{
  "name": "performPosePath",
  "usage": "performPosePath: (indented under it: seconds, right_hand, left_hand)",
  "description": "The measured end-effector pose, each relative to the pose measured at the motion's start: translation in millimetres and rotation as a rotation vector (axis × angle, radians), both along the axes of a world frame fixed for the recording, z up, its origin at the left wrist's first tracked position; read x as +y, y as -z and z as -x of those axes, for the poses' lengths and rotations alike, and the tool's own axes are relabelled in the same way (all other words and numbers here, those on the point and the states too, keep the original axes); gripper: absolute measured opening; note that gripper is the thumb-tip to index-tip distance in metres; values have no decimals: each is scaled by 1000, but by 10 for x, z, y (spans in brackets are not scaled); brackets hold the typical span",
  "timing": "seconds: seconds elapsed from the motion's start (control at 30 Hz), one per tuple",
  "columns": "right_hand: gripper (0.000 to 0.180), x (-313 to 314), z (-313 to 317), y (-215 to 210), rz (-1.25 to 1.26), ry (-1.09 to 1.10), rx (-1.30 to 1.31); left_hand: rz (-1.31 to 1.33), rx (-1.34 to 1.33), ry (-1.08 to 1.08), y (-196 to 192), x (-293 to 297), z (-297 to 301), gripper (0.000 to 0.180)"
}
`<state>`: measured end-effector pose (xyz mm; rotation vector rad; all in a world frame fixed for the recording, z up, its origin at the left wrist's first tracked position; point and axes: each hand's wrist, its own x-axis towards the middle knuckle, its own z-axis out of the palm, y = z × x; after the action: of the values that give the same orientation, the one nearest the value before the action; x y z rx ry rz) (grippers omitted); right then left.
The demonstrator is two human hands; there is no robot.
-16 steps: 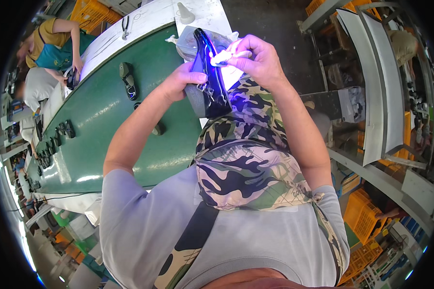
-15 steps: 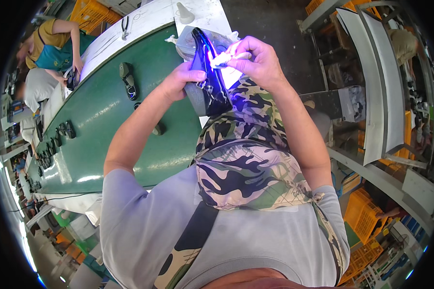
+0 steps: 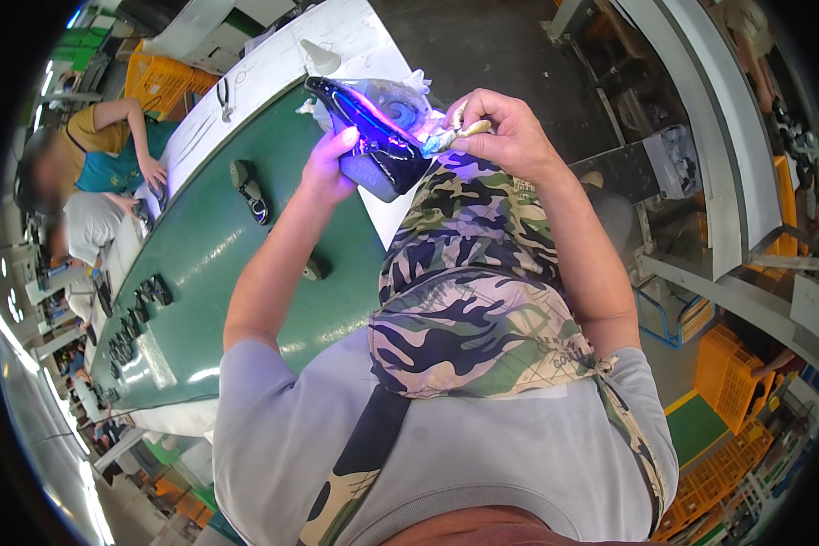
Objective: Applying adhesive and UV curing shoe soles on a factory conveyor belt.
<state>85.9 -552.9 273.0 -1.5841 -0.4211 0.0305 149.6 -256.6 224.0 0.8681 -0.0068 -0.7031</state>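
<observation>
Gleaming dark shoe [image 3: 373,141] under violet glow

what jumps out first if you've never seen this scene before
The eye goes first to the dark shoe sole glowing violet near the top centre, held up by the left hand while the right hand presses a small tool to it. Below them a camouflage apron fills the middle. On the left runs a long green conveyor belt carrying more dark soles.

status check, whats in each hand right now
Left hand grips dark shoe sole, lit violet. Right hand pinches small brush at its edge. Camouflage apron below; nothing between the hands.
</observation>
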Motion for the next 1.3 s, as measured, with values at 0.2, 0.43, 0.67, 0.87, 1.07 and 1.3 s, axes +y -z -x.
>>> performPosePath:
  seconds: [0.2, 0.43, 0.67, 0.87, 1.07, 1.3]
  right_hand:
    - [18, -73, 126, 136, -320, 234, 226]
    - [18, -257, 228, 131, -442, 478, 348]
    - [18, -698, 362, 373, -563, 745, 433]
    - [17, -1049, 436, 685, -758, 864, 450]
    - [18, -1572, 536, 692, -1051, 898, 471]
    - [18, -2063, 807, 1555, -1296, 1084, 517]
  left_hand:
    - [246, -10, 105, -113, -310, -27, 55]
    - [125, -182, -80, -36, -659, -124, 55]
    - [-259, -509, -60, -413, -1377, -111, 58]
    - [-433, -732, 11, -442, -1956, -175, 71]
    - [-548, -850, 197, -551, -2844, -441, 64]
    - [-621, -1153, 345, -1165, -4429, -1105, 52]
